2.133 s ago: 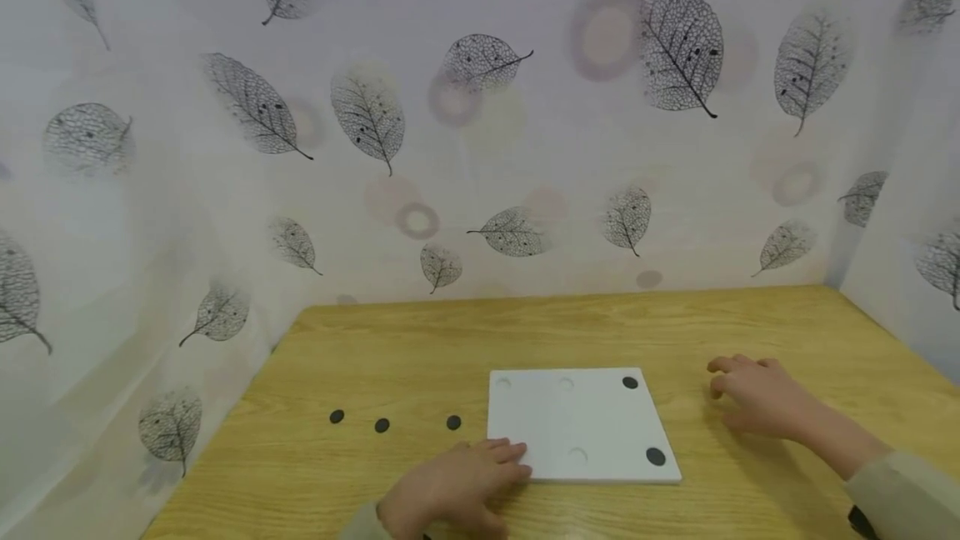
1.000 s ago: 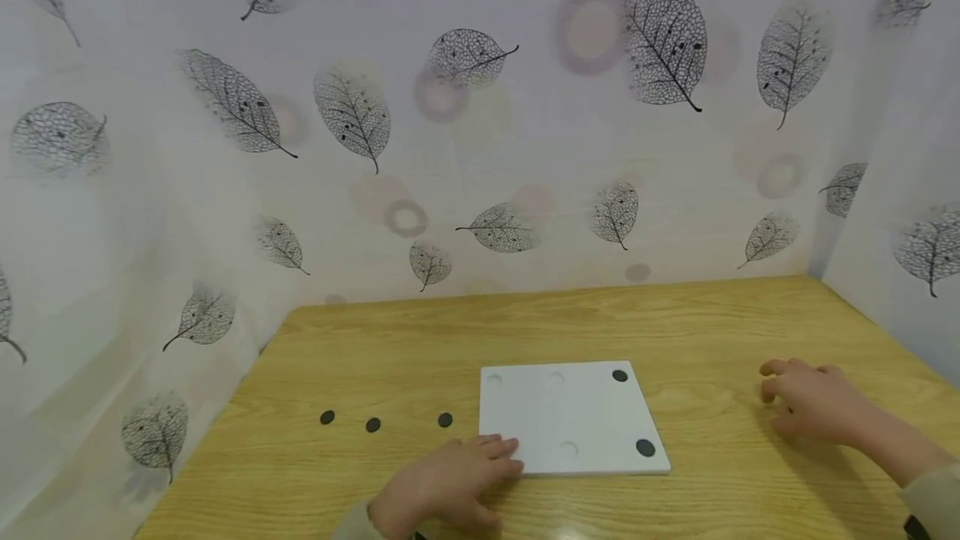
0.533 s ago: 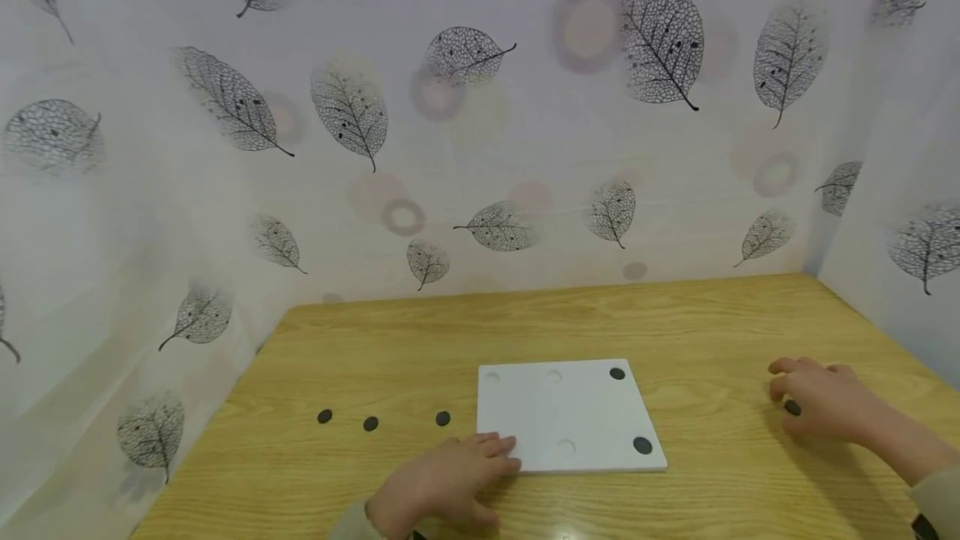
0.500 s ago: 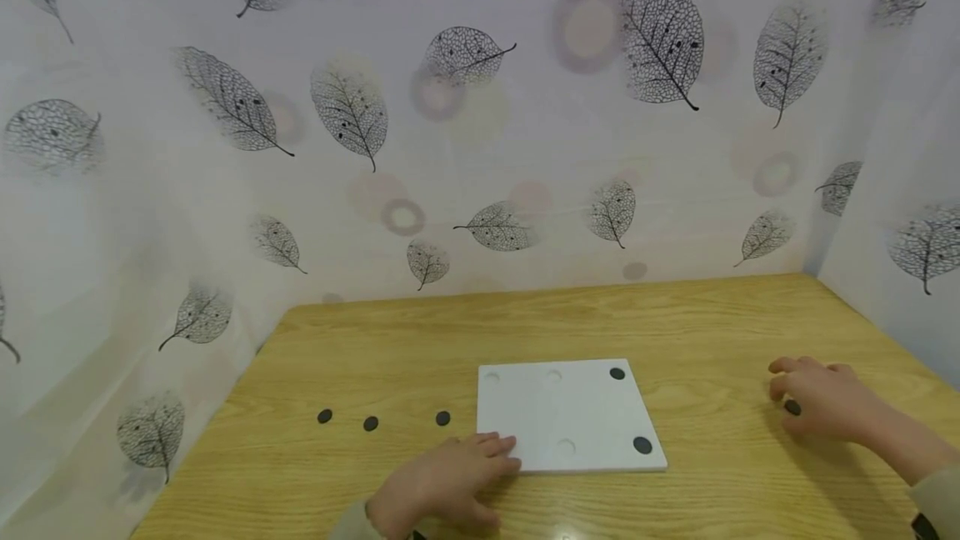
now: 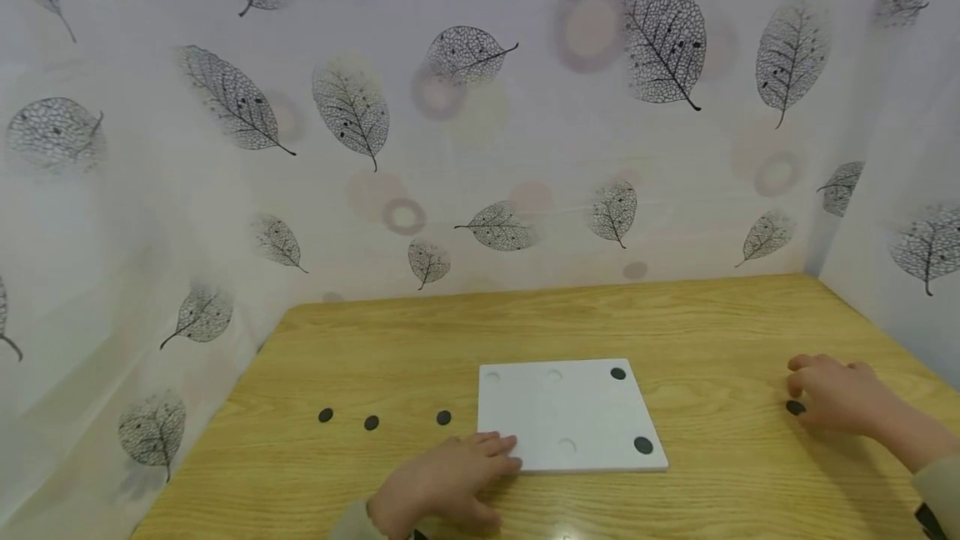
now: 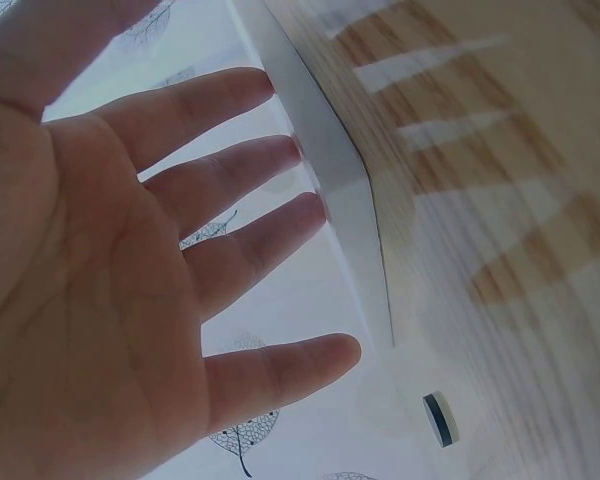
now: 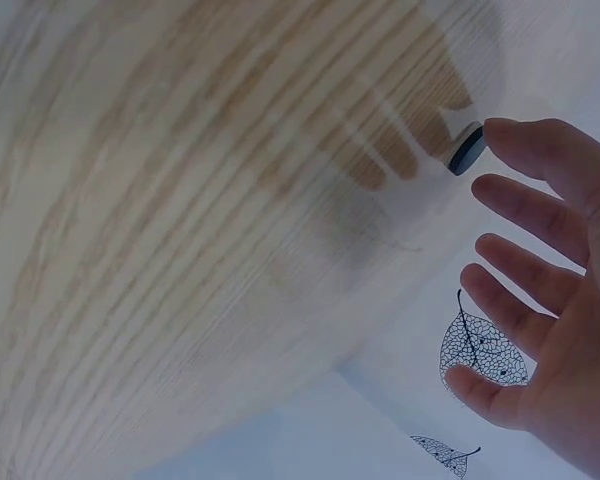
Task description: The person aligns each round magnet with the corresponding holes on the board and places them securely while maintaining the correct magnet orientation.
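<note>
A white board (image 5: pixel 558 411) lies on the table, with two dark discs on its right side, one far (image 5: pixel 618 374) and one near (image 5: pixel 643 445). Several shallow round recesses show on its surface. My left hand (image 5: pixel 453 482) rests its spread fingers on the board's near left corner; in the left wrist view those fingers (image 6: pixel 260 255) are straight along its edge. To the right, my right hand (image 5: pixel 851 394) hovers beside a dark disc (image 5: pixel 796 408) on the table. In the right wrist view this disc (image 7: pixel 467 149) is at the thumb tip, with the other fingers apart from it.
Left of the board, three more dark discs lie in a loose row: a left one (image 5: pixel 326 415), a middle one (image 5: pixel 372 422) and a right one (image 5: pixel 444 417). A leaf-printed curtain (image 5: pixel 525 148) encloses the wooden table (image 5: pixel 540 323) at the back and sides.
My right hand has moved away from the board to the right, and the disc beside it has come into view on the table. My left hand stays on the board's corner.
</note>
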### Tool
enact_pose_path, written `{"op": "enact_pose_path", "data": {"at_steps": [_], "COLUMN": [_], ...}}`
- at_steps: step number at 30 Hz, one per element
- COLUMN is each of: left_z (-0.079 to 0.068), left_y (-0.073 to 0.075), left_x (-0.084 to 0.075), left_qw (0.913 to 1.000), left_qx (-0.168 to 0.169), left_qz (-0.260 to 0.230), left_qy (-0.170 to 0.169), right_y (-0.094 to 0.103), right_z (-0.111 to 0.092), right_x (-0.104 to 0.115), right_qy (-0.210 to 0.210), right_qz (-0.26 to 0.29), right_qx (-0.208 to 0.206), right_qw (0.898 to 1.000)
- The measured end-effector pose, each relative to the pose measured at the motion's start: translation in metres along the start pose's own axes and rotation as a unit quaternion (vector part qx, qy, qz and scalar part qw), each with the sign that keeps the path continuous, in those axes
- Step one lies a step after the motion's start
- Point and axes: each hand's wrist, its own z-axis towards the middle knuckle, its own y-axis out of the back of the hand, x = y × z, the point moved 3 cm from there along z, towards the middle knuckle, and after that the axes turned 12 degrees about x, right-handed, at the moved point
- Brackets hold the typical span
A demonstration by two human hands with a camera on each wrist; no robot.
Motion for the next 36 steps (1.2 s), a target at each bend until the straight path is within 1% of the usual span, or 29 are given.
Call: {"op": "enact_pose_path", "data": {"at_steps": [6, 9, 16, 23, 29, 36], "left_z": [0.0004, -0.0006, -0.0015, -0.0006, -0.0007, -0.0004], "left_y": [0.0006, 0.0005, 0.0019, 0.0019, 0.0018, 0.001], "left_x": [0.0008, 0.0003, -0.0013, -0.0009, -0.0003, -0.0001], "left_qw": [0.9999, 0.9997, 1.0, 0.9999, 1.0, 1.0], "left_qx": [0.01, 0.015, 0.007, 0.01, 0.001, 0.004], "left_qz": [-0.011, -0.016, -0.002, -0.01, 0.007, -0.002], "left_qy": [0.007, 0.011, 0.005, 0.001, -0.001, 0.0], "right_y": [-0.0027, -0.0037, -0.0015, -0.0018, -0.0049, -0.0059], "right_z": [0.0034, 0.0044, 0.0051, 0.0055, 0.0045, 0.0047], "right_x": [-0.0022, -0.0011, 0.0025, 0.0032, 0.0032, 0.0034], "right_qy": [-0.001, 0.007, 0.006, 0.007, 0.01, 0.012], "right_qz": [-0.002, -0.004, -0.003, -0.005, -0.002, -0.009], "right_qx": [0.022, 0.026, 0.025, 0.019, 0.01, 0.003], "right_qw": [1.0, 1.0, 1.0, 1.0, 1.0, 1.0]}}
